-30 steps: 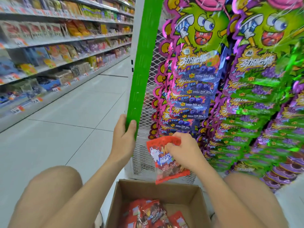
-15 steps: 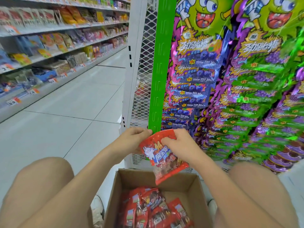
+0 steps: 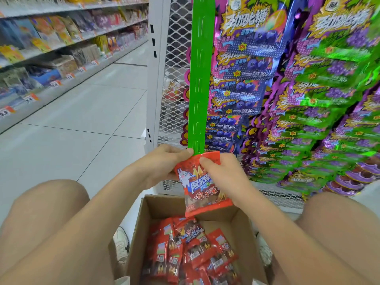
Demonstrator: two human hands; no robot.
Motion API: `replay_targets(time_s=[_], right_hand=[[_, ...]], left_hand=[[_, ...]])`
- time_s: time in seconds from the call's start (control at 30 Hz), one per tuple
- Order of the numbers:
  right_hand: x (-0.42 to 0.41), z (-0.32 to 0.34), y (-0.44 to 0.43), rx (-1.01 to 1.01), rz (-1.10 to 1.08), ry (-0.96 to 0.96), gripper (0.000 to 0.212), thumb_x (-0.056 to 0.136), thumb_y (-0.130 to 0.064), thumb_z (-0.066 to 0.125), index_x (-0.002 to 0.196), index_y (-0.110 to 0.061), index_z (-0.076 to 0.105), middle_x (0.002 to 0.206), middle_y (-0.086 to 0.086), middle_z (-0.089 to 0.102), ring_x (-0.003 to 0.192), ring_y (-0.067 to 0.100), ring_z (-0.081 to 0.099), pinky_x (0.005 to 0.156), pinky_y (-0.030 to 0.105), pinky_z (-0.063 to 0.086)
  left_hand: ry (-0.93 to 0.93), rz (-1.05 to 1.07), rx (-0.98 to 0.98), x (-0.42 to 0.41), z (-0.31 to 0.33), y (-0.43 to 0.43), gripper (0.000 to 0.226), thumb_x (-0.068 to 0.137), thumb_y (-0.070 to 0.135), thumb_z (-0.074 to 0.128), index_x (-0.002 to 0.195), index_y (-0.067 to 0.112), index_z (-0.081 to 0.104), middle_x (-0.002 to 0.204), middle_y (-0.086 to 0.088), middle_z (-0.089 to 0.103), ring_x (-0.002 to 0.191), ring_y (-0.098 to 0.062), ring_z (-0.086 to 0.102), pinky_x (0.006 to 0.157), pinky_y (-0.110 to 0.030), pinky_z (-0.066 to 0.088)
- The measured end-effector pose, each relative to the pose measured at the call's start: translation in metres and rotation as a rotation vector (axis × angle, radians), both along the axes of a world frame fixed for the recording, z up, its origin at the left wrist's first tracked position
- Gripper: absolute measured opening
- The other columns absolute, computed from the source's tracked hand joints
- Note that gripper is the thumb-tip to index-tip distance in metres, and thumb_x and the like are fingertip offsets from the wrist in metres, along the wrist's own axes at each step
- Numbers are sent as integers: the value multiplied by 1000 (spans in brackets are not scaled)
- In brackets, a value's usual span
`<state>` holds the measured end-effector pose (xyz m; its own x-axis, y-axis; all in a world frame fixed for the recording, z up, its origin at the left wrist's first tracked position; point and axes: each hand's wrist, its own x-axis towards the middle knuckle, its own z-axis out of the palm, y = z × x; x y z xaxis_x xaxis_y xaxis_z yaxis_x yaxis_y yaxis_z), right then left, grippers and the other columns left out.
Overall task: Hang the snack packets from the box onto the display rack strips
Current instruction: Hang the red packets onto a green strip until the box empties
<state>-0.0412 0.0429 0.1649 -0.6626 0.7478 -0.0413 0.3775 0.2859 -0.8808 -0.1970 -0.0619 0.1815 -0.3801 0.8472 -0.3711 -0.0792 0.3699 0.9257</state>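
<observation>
Head view: left hand (image 3: 164, 164), right hand (image 3: 224, 175) pinch red packet (image 3: 193, 182) at green strip (image 3: 198, 79).
Strip seemingly bare; box (image 3: 240, 233) well stocked.

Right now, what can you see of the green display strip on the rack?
The green strip is a long, narrow band, plastic by its look, hanging almost upright before the white mesh panel. Cut tabs run down its middle, all visible ones bare. The left hand pinches its lower end, where the top of the red packet in the right hand meets it.
</observation>
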Motion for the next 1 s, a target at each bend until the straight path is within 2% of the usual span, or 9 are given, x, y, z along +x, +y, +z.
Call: replay_targets(time_s=[0.13,0.3,0.47,0.6,0.7,0.77,0.83,0.93,1.0], right_hand=[[3,3,-1,12,14,-33,36,96,-33,63,63,-23,54,57,-4,44,53,15,42,58,33,32],[6,5,0,5,6,-94,43,93,-33,68,57,-22,47,48,-10,38,44,12,36,50,29,27],[12,-9,-2,72,62,-204,42,94,-35,70,62,-10,56,54,-1,40,49,16,37,48,28,30],[11,-18,2,96,60,-223,50,97,-41,69,64,-9,50,55,1,36,49,20,38,51,29,30],[10,-23,7,136,65,-274,54,97,-47,68,59,-14,47,51,-2,36,48,17,38,48,30,27],[11,-31,13,117,98,-333,48,95,-43,72,63,-10,60,52,0,45,49,17,43,47,28,30],[13,-46,21,71,127,-441,36,93,-31,75,68,-7,64,59,4,46,55,20,43,55,29,31],[16,-80,32,61,176,-635,37,90,-12,68,62,-14,44,58,2,34,54,22,36,57,32,28],[18,-109,33,64,222,-733,22,91,-10,65,70,-8,58,66,12,54,63,28,57,57,36,45]], left_hand=[[-82,-56,-4,3,0,-3,43,106,40,57,113,0,69,104,-15,80,100,-22,78,89,-38,65],[-80,-131,-29,5,0,-6,47,109,43,49,126,3,65,117,-21,77,106,-25,76,91,-41,64],[29,-149,-19,4,-4,-8,39,108,46,49,122,16,72,114,-7,79,100,-24,77,84,-40,63],[361,-163,25,1,-14,-8,35,107,50,54,114,21,73,106,-10,80,103,-25,76,99,-58,57],[569,-172,96,4,-29,-6,17,103,19,68,119,21,74,105,1,80,101,-16,76,94,-48,61],[739,-145,137,6,-37,-4,30,98,6,70,121,25,72,105,11,79,98,-9,73,91,-34,59],[944,-87,145,8,-47,-3,37,96,6,71,126,27,64,109,8,74,101,-15,68,88,-34,54],[1141,6,154,17,-62,-6,69,95,10,71,155,15,36,145,-10,52,135,-29,48,111,-43,45],[1285,156,200,30,-72,-9,87,90,9,75,161,2,25,158,-20,36,147,-38,34,122,-49,34]])
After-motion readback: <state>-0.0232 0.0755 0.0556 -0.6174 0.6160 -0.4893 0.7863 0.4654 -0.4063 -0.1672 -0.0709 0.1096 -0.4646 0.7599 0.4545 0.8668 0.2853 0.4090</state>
